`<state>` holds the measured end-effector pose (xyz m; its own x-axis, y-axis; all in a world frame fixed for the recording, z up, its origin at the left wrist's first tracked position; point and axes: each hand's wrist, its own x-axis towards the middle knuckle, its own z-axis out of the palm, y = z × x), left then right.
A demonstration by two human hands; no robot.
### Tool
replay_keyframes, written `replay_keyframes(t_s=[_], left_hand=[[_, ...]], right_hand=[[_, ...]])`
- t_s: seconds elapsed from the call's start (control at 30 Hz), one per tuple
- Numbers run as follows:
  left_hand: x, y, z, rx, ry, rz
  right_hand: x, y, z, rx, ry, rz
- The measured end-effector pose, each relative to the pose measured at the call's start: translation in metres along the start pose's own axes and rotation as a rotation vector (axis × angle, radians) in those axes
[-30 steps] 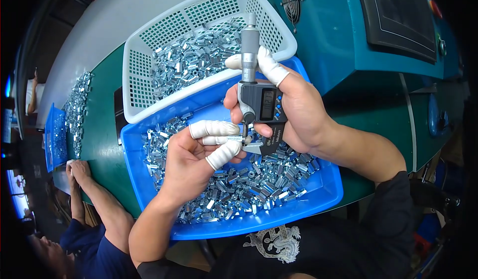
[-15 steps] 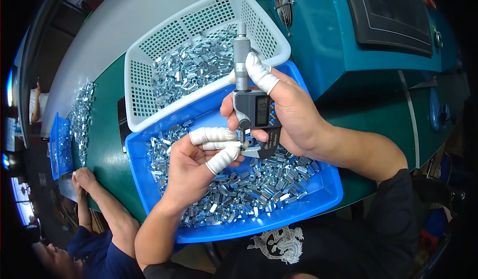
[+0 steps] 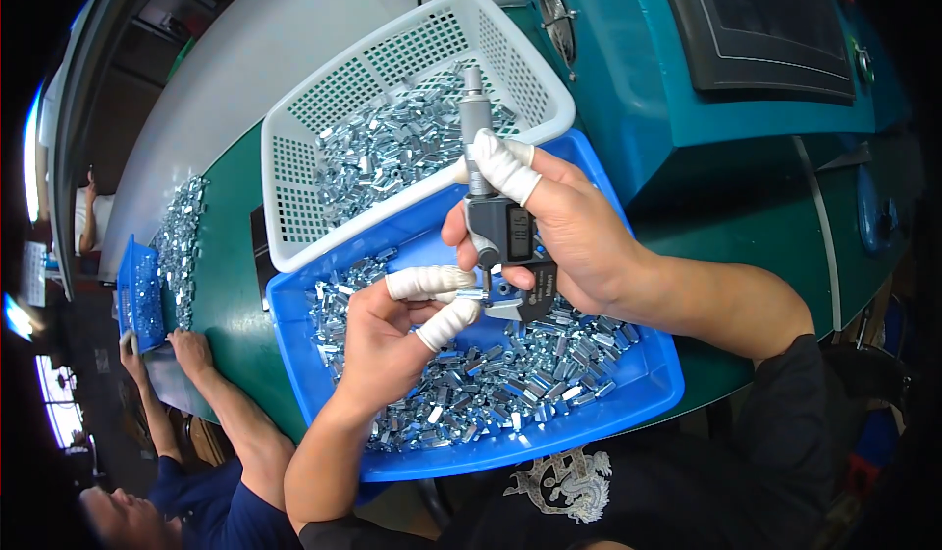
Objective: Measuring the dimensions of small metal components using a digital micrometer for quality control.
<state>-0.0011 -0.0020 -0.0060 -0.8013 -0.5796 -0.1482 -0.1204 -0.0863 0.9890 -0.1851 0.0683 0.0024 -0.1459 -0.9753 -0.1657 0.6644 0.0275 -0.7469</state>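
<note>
My left hand [image 3: 388,339], with white finger covers on thumb and fingers, pinches a small shiny hexagonal metal sleeve [image 3: 471,295]. The piece lies at the measuring gap of a digital micrometer [image 3: 497,228]; whether both jaw faces touch it is too small to tell. Wrapped round the micrometer is my right hand [image 3: 581,231], its covered thumb and finger on the grey upper barrel. The micrometer stands nearly upright, its display toward me. Below both hands is a blue bin [image 3: 643,388] holding many similar metal pieces.
A white perforated basket [image 3: 294,192] of metal pieces rests behind the blue bin. Right of it stands a teal machine [image 3: 608,69] with a dark screen. At left, a co-worker's hand [image 3: 191,351] touches a pile of pieces [image 3: 182,246] beside a smaller blue bin [image 3: 142,300].
My right thumb sits lower along the micrometer's barrel, and the display reading differs. The metal sleeve shows more plainly at the gap. The co-worker's hands have parted. The whole view has shifted slightly.
</note>
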Motion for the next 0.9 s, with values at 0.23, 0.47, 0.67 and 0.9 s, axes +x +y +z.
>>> replay_keyframes(t_s=[0.23, 0.47, 0.67, 0.9], left_hand=[[-0.001, 0.003, -0.004, 0.116, 0.054, 0.004], [0.015, 0.016, -0.02, 0.095, 0.52, 0.272], [0.012, 0.001, -0.012, 0.646, 0.279, 0.303], [0.022, -0.023, 0.009, 1.045, 0.061, 0.405]], right_hand=[[-0.004, 0.001, 0.001, -0.054, 0.029, 0.003], [-0.003, 0.0, -0.002, -0.042, 0.055, 0.014], [0.0, 0.0, -0.004, -0.028, 0.047, -0.001], [0.001, 0.001, -0.002, -0.035, 0.056, 0.018]])
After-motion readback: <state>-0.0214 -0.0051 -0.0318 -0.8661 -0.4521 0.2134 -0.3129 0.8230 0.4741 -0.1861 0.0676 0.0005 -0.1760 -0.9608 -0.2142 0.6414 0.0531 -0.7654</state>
